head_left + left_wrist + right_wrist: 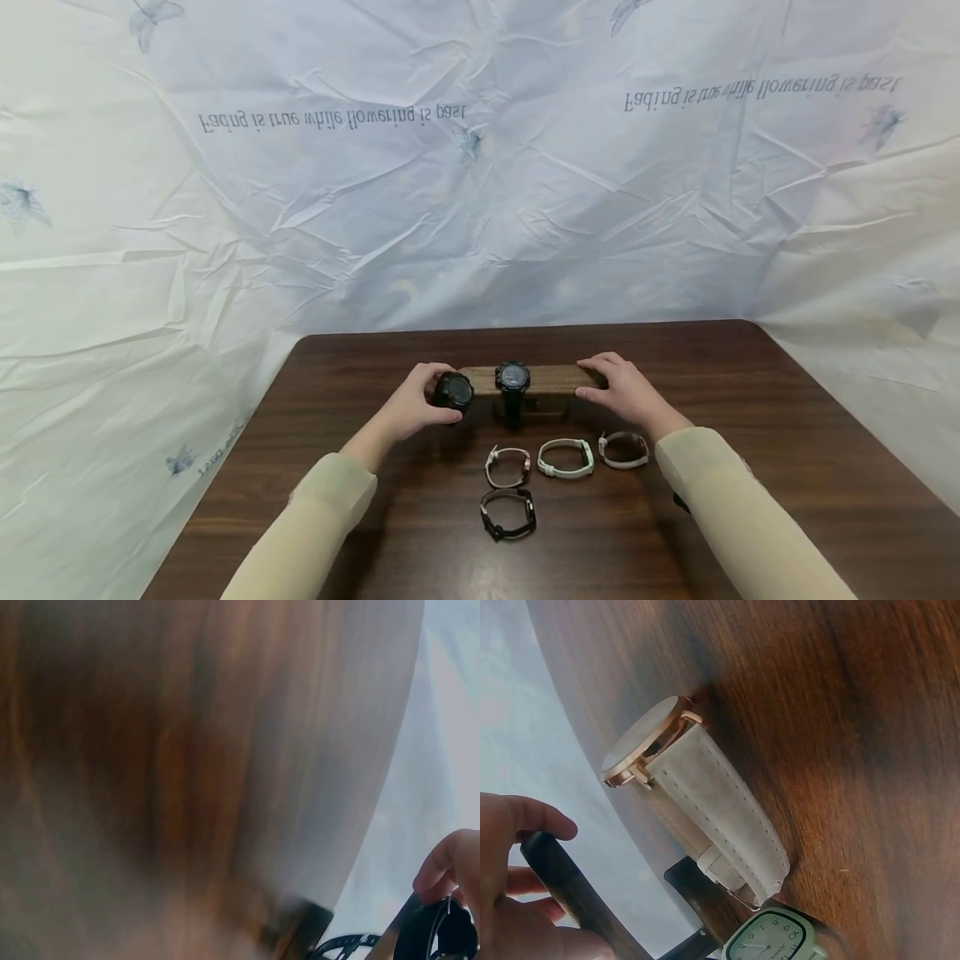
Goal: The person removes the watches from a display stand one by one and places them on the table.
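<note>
Your left hand [411,406] is gripping the black watch [453,392] at the wooden bar's [551,379] left end | your right hand [624,392] is holding the right end | watch probably chunky, rigid case, bendy strap: you are best gripping the case.

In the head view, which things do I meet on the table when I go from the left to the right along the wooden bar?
Left hand gripping a black watch → second black watch on the wooden bar → right hand holding the bar's end.
</note>
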`<state>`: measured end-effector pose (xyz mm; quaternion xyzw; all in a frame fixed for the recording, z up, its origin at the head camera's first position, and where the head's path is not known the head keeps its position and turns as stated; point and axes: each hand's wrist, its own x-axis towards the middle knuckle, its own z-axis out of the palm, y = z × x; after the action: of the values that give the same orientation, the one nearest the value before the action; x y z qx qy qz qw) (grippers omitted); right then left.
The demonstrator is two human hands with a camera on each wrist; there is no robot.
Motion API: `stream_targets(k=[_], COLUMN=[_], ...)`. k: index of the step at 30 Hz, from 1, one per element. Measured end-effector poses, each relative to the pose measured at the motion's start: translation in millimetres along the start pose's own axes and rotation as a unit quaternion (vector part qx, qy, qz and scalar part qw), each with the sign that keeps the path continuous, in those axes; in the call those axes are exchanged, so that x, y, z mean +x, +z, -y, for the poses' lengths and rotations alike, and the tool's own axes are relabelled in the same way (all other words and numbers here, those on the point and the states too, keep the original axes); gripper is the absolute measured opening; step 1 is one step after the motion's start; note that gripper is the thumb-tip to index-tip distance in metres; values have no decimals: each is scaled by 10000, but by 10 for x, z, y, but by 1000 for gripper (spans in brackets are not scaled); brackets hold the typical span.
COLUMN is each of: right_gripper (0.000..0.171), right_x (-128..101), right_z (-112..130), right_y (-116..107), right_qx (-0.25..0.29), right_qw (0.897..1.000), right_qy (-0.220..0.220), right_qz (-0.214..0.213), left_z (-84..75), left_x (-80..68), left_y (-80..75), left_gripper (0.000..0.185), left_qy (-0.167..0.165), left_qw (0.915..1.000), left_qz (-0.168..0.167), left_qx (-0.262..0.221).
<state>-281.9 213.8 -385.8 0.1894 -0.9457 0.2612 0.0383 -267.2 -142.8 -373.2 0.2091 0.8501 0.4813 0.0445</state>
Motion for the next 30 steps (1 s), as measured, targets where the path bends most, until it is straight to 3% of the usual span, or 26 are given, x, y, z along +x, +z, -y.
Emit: stream_targets(k=[5,11,16,23,30], right_gripper=[58,56,57,57,56], right_x=[0,11,15,16,21], right_z=[-3,-7,-4,7,-13], right_y=[11,21,15,10,27], right_qx=[16,-35,-108,-134,-108], right_qw=[10000,10000,9999,9999,9999], right_qy=[11,9,61,75,17], right_qz=[-10,-25,-44,-50,-82], left_z=[-188,-271,-270,-124,-165], left_x=[-80,-78,-43,37,42], left_y=[79,175,256,444,593], left_gripper=[56,59,63,65,66], left_qy=[113,253,477,695,1010], left_qw=[9992,9979,9957,9922,9871], left_qz=[373,591,783,907,1115], left_qx=[96,88,95,498,550])
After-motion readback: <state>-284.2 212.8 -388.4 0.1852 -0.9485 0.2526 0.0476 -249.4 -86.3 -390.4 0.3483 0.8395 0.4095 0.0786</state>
